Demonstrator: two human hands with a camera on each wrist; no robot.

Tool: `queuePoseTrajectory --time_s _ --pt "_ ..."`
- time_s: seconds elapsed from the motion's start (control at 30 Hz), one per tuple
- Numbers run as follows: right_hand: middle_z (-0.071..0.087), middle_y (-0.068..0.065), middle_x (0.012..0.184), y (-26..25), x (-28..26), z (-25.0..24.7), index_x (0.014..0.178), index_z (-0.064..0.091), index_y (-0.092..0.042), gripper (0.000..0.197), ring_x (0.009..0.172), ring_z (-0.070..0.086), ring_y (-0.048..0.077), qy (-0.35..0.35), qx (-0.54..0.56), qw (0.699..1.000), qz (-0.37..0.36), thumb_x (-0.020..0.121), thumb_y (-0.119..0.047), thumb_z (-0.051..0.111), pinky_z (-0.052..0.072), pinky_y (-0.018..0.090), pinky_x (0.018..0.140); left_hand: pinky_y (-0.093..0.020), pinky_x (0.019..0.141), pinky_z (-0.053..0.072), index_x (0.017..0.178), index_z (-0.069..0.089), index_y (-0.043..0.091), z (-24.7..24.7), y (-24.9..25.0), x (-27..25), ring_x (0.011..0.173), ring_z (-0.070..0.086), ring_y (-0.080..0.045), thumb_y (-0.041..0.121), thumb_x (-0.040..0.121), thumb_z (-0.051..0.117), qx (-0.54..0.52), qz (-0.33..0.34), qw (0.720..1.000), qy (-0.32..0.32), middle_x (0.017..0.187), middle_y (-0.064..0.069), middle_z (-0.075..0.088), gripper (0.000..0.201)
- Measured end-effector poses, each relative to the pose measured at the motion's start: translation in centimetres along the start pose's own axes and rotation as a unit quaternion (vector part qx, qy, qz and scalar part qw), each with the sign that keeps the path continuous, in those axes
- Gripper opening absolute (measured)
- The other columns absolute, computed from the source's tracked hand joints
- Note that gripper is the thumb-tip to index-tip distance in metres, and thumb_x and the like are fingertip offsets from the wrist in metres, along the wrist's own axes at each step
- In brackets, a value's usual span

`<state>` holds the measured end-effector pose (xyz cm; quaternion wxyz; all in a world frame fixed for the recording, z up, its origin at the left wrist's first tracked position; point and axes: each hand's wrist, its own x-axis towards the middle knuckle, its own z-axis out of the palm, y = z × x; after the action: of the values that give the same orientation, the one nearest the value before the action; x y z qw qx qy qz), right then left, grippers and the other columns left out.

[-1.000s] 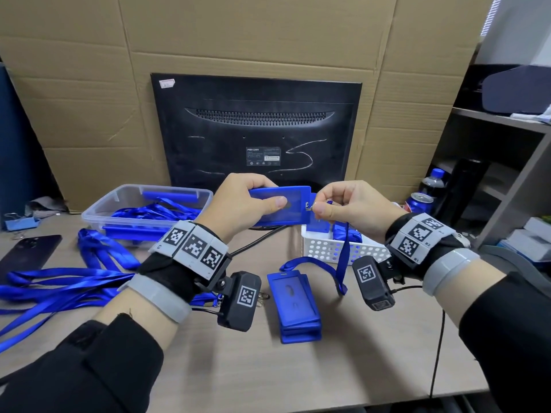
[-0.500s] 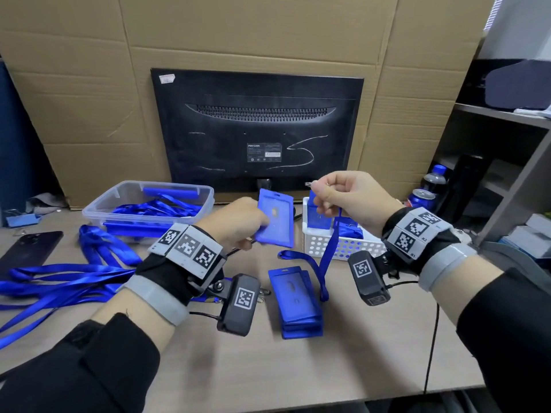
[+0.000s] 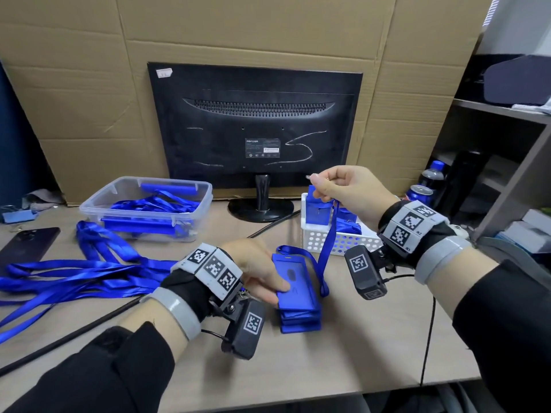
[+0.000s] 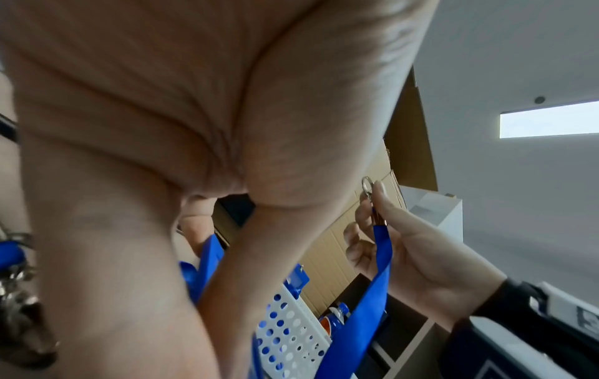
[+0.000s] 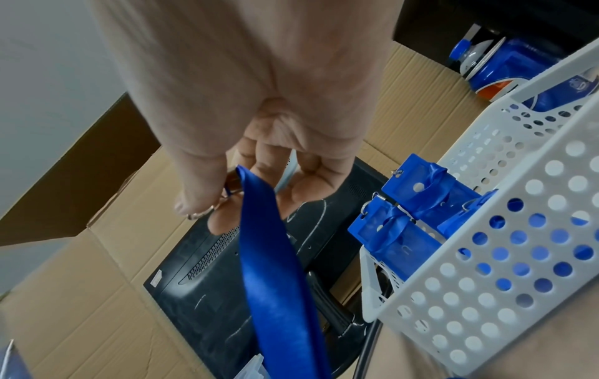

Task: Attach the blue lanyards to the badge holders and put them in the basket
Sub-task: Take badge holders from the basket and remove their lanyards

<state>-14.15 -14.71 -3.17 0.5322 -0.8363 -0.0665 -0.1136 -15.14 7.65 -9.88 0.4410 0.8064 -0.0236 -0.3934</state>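
I have my right hand (image 3: 347, 193) raised above the basket (image 3: 338, 241), thumb and fingers pinched on the metal clip (image 4: 368, 186) of one lanyard (image 3: 328, 242); its strap hangs down and loops onto the desk (image 3: 343, 347) beside the stack of holders (image 3: 298, 302). My left hand (image 3: 259, 271) is low near the middle of the desk, thumb on the face of the top holder (image 3: 295, 281) and fingers curled under its left edge, so I judge it to be gripping that one. The clip and the holder are well apart, so this pair is not joined yet.

Done so far: the basket, at the desk's far right by the monitor (image 3: 256, 126), already stands several holders upright with straps knotted or clipped to them; I cannot count them exactly.

Left to do: clip this lanyard to the top holder, drop it in the basket, then repeat for the holders under it. A spread of loose lanyards (image 3: 74, 272) lies along the desk's left side, and more sit in the clear tub (image 3: 146, 210) at the far left, so supply looks ample. I judge the job past its start but with a good few pairs to go
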Motion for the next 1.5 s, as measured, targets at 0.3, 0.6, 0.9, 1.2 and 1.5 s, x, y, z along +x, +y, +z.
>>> queuePoseTrajectory --time_s 0.3,0.6,0.9,1.2,1.5 --pt "0.081 0.007 0.091 -1.1 -0.3 0.4 0.111 0.073 -0.01 0.02 0.076 0.071 0.007 -0.03 0.02 0.999 -0.017 0.096 -0.023 0.076 0.053 0.021 0.074 -0.03 0.064 0.059 0.149 0.031 0.023 -0.6 1.7 -0.4 0.082 0.068 -0.014 0.048 0.074 0.091 0.125 0.117 0.977 0.131 0.121 0.001 0.053 0.099" --pt "0.079 0.018 0.108 -3.1 0.0 0.5 0.119 0.074 -0.003 0.024 0.102 0.077 0.026 0.069 0.223 0.97 -0.071 0.095 -0.005 0.074 0.061 0.025 0.087 -0.032 0.058 0.064 0.097 0.064 0.009 -1.8 3.7 -2.3 0.059 0.074 -0.022 0.016 0.107 0.052 -0.149 0.305 0.911 0.235 0.1 -0.014 0.071 0.017" --pt "0.075 0.02 0.094 -3.9 0.8 6.6 0.103 0.073 0.005 0.012 0.081 0.079 0.025 -0.066 0.177 0.982 0.028 0.092 0.002 0.075 0.064 0.025 0.075 -0.03 0.083 0.04 0.073 0.065 0.031 -11.9 -0.7 -9.5 0.091 0.057 -0.02 0.016 0.089 0.067 0.112 0.228 0.786 0.564 0.08 0.013 0.062 0.022" --pt "0.073 0.021 0.094 -1.5 0.5 14.5 0.113 0.066 0.007 0.021 0.077 0.075 0.024 -0.32 -0.028 0.93 0.179 0.092 0.007 0.072 0.067 0.039 0.074 -0.038 0.106 0.047 0.076 0.07 0.025 -14.7 -8.8 -10.0 0.106 0.066 -0.028 0.014 0.086 0.072 0.229 -0.034 0.879 0.418 0.085 0.007 0.069 0.015" --pt "0.079 0.014 0.11 -1.8 1.1 11.9 0.108 0.075 -0.004 0.015 0.09 0.08 0.023 -0.238 -0.09 0.946 0.201 0.093 -0.007 0.075 0.065 0.034 0.066 -0.042 0.102 0.05 0.117 0.048 0.044 -12.5 -7.0 -8.9 0.121 0.051 -0.03 0.022 0.074 0.078 0.202 -0.018 0.928 0.313 0.135 -0.002 0.045 0.056"
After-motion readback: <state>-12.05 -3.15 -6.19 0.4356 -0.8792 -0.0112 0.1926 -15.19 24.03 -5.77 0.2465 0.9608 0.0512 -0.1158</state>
